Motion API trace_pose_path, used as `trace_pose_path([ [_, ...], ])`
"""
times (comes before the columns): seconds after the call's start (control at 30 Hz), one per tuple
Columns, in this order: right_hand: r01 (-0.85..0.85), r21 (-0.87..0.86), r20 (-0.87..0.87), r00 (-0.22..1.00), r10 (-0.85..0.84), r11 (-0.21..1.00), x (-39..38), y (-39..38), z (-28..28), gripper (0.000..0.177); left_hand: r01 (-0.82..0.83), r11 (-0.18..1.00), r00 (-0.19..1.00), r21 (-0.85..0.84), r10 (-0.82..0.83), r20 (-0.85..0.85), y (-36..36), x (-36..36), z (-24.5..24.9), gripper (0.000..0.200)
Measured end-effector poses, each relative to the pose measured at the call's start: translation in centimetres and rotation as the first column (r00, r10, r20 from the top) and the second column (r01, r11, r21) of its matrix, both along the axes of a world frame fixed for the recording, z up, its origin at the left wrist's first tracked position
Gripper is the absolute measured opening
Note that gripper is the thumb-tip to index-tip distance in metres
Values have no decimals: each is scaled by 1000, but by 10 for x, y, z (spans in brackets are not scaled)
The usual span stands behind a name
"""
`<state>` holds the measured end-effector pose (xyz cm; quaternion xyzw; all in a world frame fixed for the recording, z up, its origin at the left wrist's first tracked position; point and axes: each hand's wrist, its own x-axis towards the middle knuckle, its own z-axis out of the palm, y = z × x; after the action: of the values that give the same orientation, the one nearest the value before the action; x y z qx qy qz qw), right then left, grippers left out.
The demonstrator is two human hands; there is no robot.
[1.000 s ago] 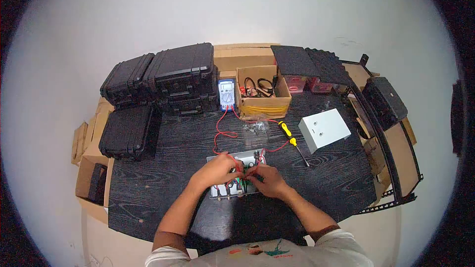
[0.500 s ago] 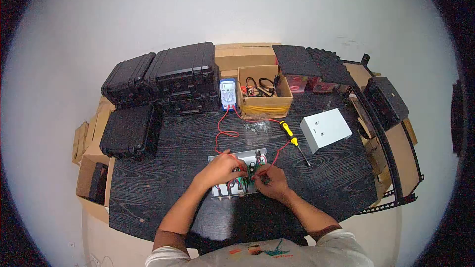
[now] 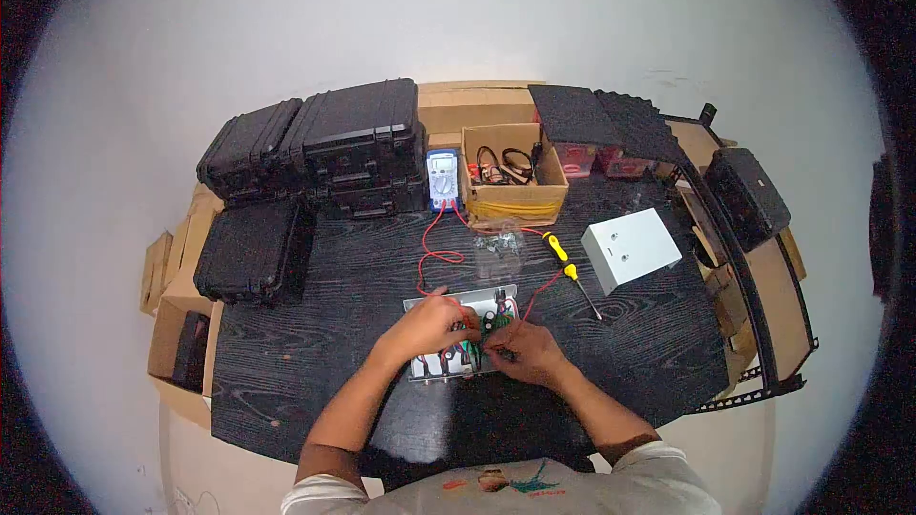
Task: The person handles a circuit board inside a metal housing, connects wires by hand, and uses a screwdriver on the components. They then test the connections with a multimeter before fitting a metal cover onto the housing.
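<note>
An open metal tray with a green circuit board (image 3: 468, 332) lies on the dark table (image 3: 315, 362) in front of me. My left hand (image 3: 425, 326) and my right hand (image 3: 523, 353) both press down onto the board, each pinching what looks like a probe. Red leads (image 3: 435, 256) run from the hands back to a blue multimeter (image 3: 441, 178) that stands upright at the back. The probe tips are hidden under my fingers.
A yellow-handled screwdriver (image 3: 569, 273) and a white box cover (image 3: 630, 248) lie to the right. A small clear bag (image 3: 498, 250) sits behind the tray. A cardboard box (image 3: 513, 174) of cables, black hard cases (image 3: 315, 157) and foam pieces (image 3: 596, 119) line the back.
My right hand has shifted slightly left onto the board, closer to my left hand. The lead on the right moved with it. The view has tilted a little.
</note>
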<state>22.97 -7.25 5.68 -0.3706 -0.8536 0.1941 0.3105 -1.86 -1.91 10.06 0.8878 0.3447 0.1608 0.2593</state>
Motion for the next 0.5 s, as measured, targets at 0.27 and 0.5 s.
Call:
trace_pose_path([
  [0.27,-38,-83,-72,997,32,996,7,8,-25,19,-18,1000,999,6,18,-30,-1,0,-1,15],
  [0.5,-26,-272,-114,994,-5,962,8,5,-1,15,-27,999,998,-19,26,-59,0,1,0,14],
])
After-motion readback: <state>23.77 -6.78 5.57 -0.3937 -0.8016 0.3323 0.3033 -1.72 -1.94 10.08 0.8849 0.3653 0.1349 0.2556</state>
